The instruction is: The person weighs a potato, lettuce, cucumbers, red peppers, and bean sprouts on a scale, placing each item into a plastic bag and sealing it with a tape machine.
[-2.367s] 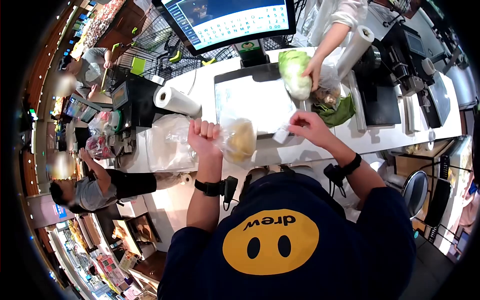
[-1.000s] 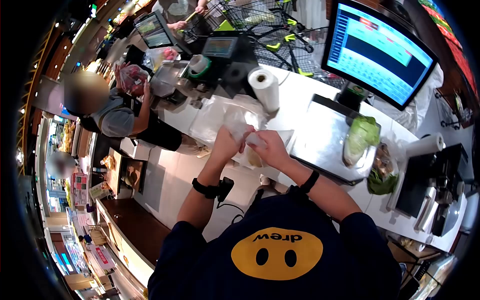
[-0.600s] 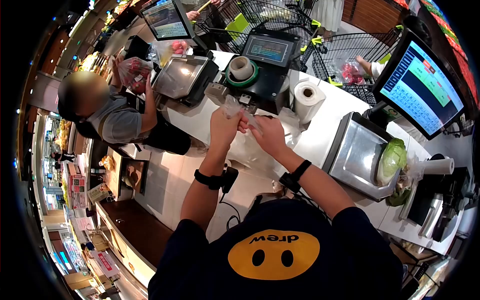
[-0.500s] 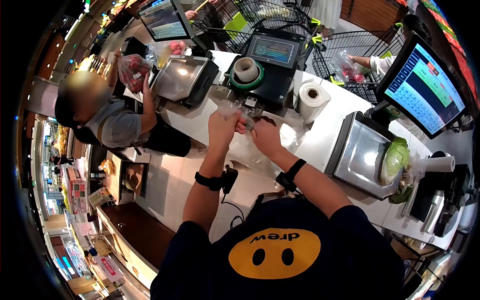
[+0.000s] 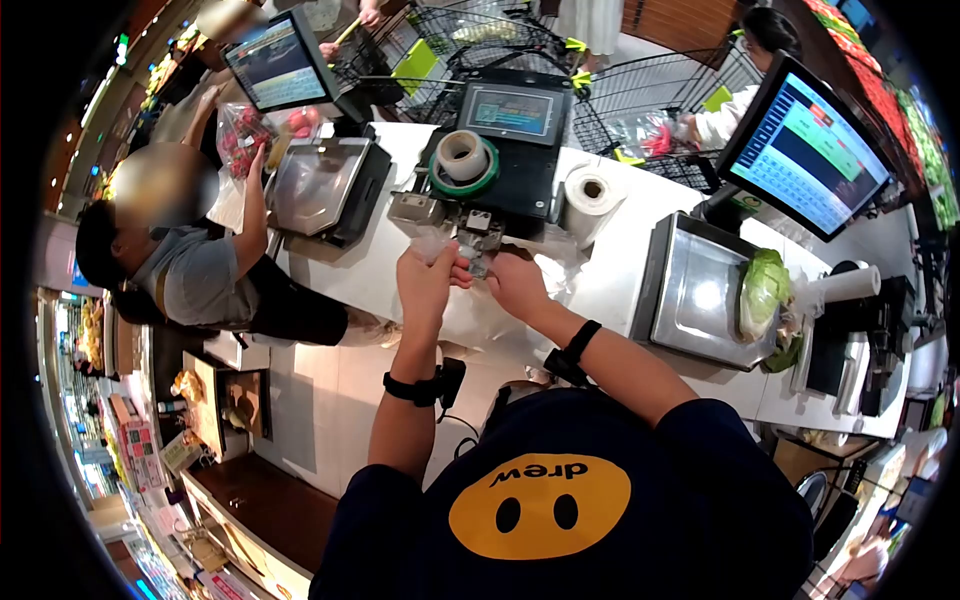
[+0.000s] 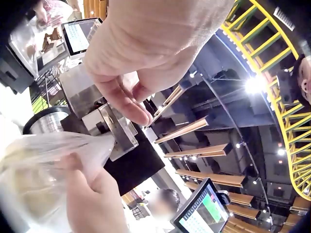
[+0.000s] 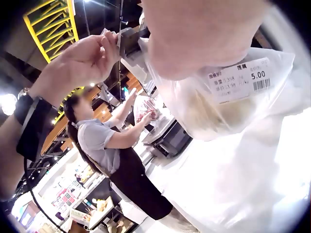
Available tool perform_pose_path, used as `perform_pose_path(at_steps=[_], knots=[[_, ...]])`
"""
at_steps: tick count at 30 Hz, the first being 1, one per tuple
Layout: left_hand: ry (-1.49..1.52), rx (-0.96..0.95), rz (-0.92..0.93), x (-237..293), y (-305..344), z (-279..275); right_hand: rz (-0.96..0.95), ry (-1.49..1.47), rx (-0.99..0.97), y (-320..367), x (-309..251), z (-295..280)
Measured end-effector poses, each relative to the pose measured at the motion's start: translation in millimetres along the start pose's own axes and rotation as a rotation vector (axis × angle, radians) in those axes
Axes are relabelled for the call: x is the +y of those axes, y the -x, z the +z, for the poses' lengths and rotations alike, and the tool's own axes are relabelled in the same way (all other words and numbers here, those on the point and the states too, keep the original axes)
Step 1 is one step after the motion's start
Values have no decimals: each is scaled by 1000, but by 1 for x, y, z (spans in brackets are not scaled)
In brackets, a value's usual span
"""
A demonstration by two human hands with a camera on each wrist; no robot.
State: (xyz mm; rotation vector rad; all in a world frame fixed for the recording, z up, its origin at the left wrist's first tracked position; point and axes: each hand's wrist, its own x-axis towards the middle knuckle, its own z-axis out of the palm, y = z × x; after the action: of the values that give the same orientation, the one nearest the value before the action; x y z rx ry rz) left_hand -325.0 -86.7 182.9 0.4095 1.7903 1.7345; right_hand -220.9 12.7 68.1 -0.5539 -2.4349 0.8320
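My right hand (image 5: 518,288) pinches the neck of a clear plastic bag (image 7: 206,111). Pale yellowish produce shows through the bag, and a white price label (image 7: 238,82) reading 5.00 is stuck on it. In the left wrist view, the bag's gathered neck points to a metal bag sealer (image 6: 116,131). My left hand (image 5: 428,285), at the sealer's other side, has its thumb and fingers curled together, with a translucent bit of the bag at the fingertips. In the head view, the sealer (image 5: 478,232) stands just beyond both hands, beside a roll of tape (image 5: 463,155) in a green ring.
A scale (image 5: 705,300) bearing a Chinese cabbage (image 5: 765,290) stands to the right, under a screen (image 5: 810,145). A bag roll (image 5: 594,195) stands upright behind my right hand. At left, a person (image 5: 200,270) holds bagged red produce beside another scale (image 5: 320,185). Carts stand behind the counter.
Both hands have moved left from the scale with the bag, gathered its neck, and brought it to the sealer. The cabbage, earlier held by another person's hand, now lies on the scale.
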Motion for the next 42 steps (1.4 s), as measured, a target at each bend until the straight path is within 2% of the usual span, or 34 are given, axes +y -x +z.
perform_pose_path(at_steps=[4,8,11,14,16,18,19,20,21,22,23,24,26,28,29,34,36,38,39,41,42], knots=[[32,3,30,-9,-2,-2,-33,-100,-28,-1,-11,-25],[-2,-19,167,-16,8,-2,-6,-98,-147,5,-8,-40],[84,-7,231,-16,27,3,165,-46,-272,13,-11,-64],[80,-14,274,-26,42,-2,173,-127,-165,42,17,-77],[83,16,258,-40,50,-8,266,-152,-62,65,41,-91],[92,5,177,-62,54,-17,437,-281,31,81,61,-113],[97,3,138,-75,56,-22,591,-318,-21,84,71,-129],[100,21,96,-87,57,-25,630,-409,65,91,88,-132],[86,19,67,-97,59,-28,761,-477,126,94,110,-134],[71,16,39,-106,61,-31,831,-470,122,88,109,-150],[56,12,9,-115,63,-33,864,-410,82,88,131,-152],[54,17,6,-123,65,-35,877,-391,142,87,157,-146],[13,13,-38,-134,68,-37,816,-212,165,72,180,-151],[11,6,-71,-144,69,-40,761,-12,274,61,240,-130],[-3,6,-82,-148,71,-41,758,175,326,50,242,-130],[-57,-11,-108,-164,76,-47,739,233,385,18,292,-124],[-85,-31,-131,-173,75,-52,755,225,331,15,307,-119],[-267,-25,-74,-189,69,-58,780,264,244,13,304,-124],[-354,-38,-40,-195,66,-57,799,449,110,12,338,-111],[-381,-51,38,-205,55,-53,868,291,92,14,323,-108],[-516,-68,100,-210,47,-51,880,249,70,16,325,-103]])
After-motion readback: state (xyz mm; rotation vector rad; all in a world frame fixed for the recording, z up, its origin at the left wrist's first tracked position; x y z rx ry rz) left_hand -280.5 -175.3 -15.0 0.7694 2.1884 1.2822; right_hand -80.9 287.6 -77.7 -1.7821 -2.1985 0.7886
